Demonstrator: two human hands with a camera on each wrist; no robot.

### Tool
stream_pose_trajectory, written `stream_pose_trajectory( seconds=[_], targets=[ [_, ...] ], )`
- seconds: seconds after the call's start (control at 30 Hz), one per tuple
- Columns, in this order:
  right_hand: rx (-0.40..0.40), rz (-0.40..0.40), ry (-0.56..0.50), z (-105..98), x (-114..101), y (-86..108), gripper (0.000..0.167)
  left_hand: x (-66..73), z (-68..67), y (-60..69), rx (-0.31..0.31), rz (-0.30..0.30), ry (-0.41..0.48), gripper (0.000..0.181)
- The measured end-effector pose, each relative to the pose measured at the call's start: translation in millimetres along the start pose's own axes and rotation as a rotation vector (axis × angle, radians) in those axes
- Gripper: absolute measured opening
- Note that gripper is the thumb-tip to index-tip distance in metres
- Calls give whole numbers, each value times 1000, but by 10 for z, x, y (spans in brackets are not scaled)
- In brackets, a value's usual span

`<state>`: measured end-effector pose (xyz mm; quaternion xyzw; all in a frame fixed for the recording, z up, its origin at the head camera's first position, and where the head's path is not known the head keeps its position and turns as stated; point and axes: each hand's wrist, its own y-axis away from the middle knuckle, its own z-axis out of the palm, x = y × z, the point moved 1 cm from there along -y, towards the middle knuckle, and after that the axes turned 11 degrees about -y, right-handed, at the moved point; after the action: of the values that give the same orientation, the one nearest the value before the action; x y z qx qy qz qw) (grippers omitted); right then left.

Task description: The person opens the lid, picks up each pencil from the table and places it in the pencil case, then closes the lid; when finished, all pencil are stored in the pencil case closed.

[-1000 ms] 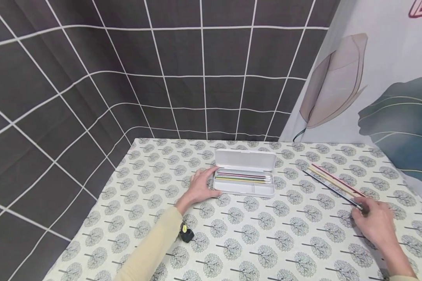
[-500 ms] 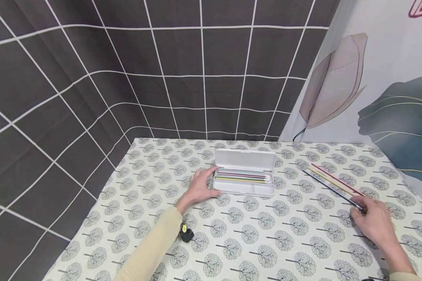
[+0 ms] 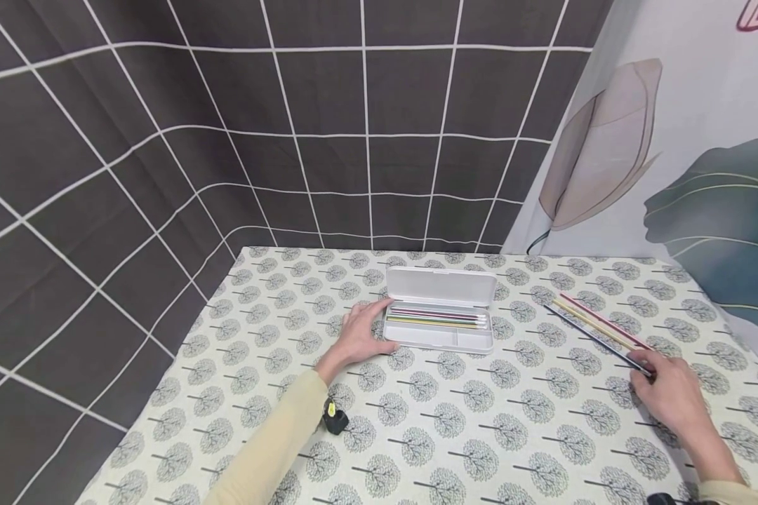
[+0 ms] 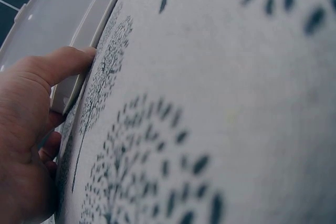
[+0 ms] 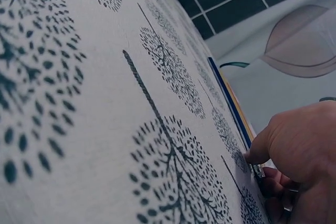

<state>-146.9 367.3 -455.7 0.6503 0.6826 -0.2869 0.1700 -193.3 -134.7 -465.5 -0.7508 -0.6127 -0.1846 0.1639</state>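
Observation:
An open white pencil case (image 3: 420, 337) lies on the table, its lid (image 3: 441, 286) tipped back and several colored pencils (image 3: 436, 318) in its rear compartment. My left hand (image 3: 360, 334) holds the case's left end, with the thumb on the front edge and the index finger at the back corner. Over to the right, my right hand (image 3: 666, 389) pinches the near end of a dark blue pencil (image 3: 596, 339). Beside that pencil lie a yellow pencil (image 3: 594, 323) and a red pencil (image 3: 609, 323), roughly parallel. The right hand's lower fingers are partly hidden in the right wrist view.
A tree-print cloth (image 3: 480, 414) covers the table. Behind it hangs a dark curtain with white grid lines (image 3: 328, 165), and a leaf-patterned curtain (image 3: 695, 91) hangs at the right. Bare cloth separates the case from the loose pencils.
The right hand has shifted very slightly forward and left at the dark blue pencil's end. The left hand and the pencil case stay put.

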Motion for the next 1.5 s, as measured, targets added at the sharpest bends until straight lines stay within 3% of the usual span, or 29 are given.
stream_pose_trajectory(
  seconds=[0.63, 1.5],
  targets=[
    [8, 26, 29, 3, 8, -38, 25, 6, -1, -2, 0, 2, 5, 98],
    [58, -48, 20, 33, 11, -25, 24, 3, 4, -10, -10, -7, -2, 99]
  ],
)
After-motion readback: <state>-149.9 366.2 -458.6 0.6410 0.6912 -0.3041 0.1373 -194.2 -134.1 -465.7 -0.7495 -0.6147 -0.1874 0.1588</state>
